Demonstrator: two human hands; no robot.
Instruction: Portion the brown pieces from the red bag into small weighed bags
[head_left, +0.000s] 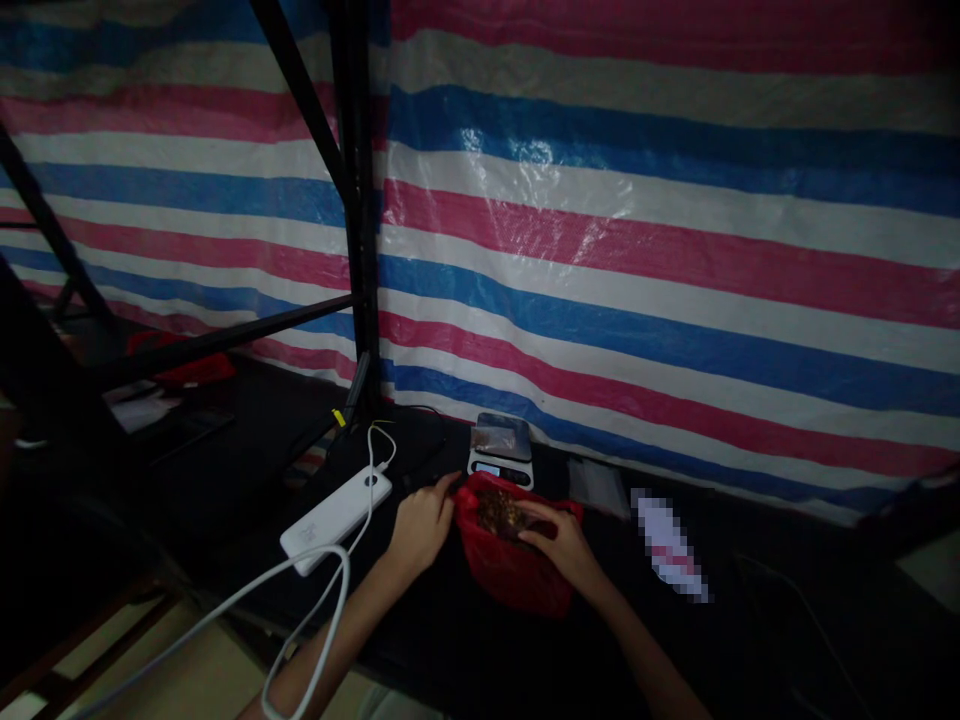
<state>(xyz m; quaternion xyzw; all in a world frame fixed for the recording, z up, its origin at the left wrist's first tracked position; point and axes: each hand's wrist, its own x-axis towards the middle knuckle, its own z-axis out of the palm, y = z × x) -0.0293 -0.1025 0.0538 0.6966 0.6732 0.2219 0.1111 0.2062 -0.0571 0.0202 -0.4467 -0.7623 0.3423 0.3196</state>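
A red plastic bag [514, 570] stands open on the dark table [465, 640] and holds brown bits [499, 512]. My left hand [421, 525] is closed on the bag's left rim and holds it open. My right hand [559, 540] rests at the bag's right rim with its fingers curled into the mouth, over the brown contents. I cannot make out what the fingers hold. Just behind the bag sits a small digital scale [501, 448] with a clear packet lying on its pan.
A white power bank [336, 519] with a white cable [300, 590] lies left of my left hand. A black metal frame [358, 220] rises at the table's back left. A striped tarp [637, 250] closes off the back. White packets [600, 487] lie to the right.
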